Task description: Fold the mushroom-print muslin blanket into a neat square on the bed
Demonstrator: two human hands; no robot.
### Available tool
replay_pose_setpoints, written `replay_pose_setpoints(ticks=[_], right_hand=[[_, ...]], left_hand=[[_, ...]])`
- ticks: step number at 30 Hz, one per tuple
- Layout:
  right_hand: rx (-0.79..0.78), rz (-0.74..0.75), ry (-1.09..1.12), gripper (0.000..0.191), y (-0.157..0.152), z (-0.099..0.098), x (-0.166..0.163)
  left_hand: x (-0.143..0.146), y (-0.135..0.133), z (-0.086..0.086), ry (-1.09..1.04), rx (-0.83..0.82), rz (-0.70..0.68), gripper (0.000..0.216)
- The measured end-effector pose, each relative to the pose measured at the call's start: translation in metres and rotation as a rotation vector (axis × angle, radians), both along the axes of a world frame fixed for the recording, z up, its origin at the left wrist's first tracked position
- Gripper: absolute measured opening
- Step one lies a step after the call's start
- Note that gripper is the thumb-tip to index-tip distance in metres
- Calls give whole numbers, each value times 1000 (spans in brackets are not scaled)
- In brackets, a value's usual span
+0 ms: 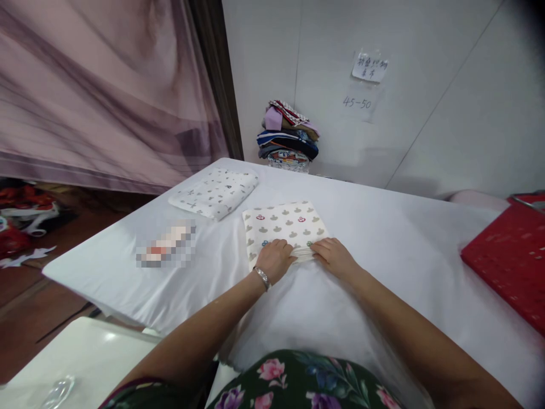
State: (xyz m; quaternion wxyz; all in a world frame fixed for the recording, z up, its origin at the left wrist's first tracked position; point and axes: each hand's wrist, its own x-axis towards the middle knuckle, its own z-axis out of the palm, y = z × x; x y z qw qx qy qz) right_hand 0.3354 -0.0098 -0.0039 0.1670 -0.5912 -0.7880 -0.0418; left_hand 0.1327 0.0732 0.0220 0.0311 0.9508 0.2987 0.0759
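A folded cream cloth (284, 224) with small mouse-head prints lies on the white table (395, 238) in front of me. My left hand (275, 259), with a bracelet on its wrist, grips the cloth's near edge with curled fingers. My right hand (334, 255) pinches the same edge just to the right. The folded layers show between the two hands.
A second folded white printed cloth (215, 192) lies at the far left of the table. A pile of folded colourful cloths (288, 136) stands at the back against the wall. A red cloth (511, 255) lies at the right edge. A blurred patch (167, 245) sits at the left.
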Motion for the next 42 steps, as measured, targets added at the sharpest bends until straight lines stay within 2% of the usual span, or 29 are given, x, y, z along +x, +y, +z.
replay_pose_setpoints(ticks=[6,12,22,32,37,42], right_hand=[[-23,-15,-74,26,2,-2,-1],[97,-26,-43,24,2,-10,-2],[183,-15,5,23,2,-4,1],[206,5,-1,22,1,-7,2],[163,7,-1,22,0,-13,2],[116,10,10,24,-5,-9,-1]], left_hand=[[0,0,-1,-2,-12,14,18],[-2,-1,-5,-33,11,0,25],[1,0,-4,-15,47,6,22],[5,1,-5,21,72,-7,18],[5,0,-7,34,117,-49,18],[1,-4,-8,8,126,-58,20]])
